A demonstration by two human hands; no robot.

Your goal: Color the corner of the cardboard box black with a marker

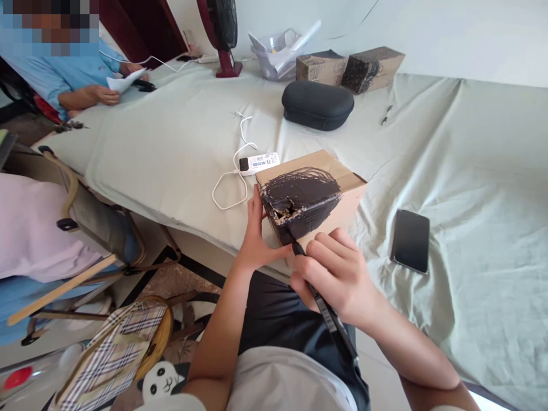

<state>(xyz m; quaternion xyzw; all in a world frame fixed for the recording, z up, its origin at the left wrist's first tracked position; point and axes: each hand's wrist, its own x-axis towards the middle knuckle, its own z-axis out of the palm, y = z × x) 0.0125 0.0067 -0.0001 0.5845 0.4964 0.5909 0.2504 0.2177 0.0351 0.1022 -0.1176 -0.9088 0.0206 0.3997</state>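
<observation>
A cardboard box (353, 197) sits near the table's front edge. Black scribbling covers its left part on the top and front, and the corner there is torn, with a small hole. My left hand (257, 242) grips the left end, fingers along the far side and thumb at the lower front. In my right hand (331, 271) is a long black marker (327, 311), its tip touching the blackened front face low down, close to my left thumb. A white device (259, 163) with a white cable (234, 201) lies just behind the box.
A phone (411, 240) lies to the right. Farther back are a black case (317, 105), two more cardboard boxes (321, 67), a plastic basket (274, 57), a pen (387, 115) and a fan (226, 40). Another person holds paper (124, 81) at the far left.
</observation>
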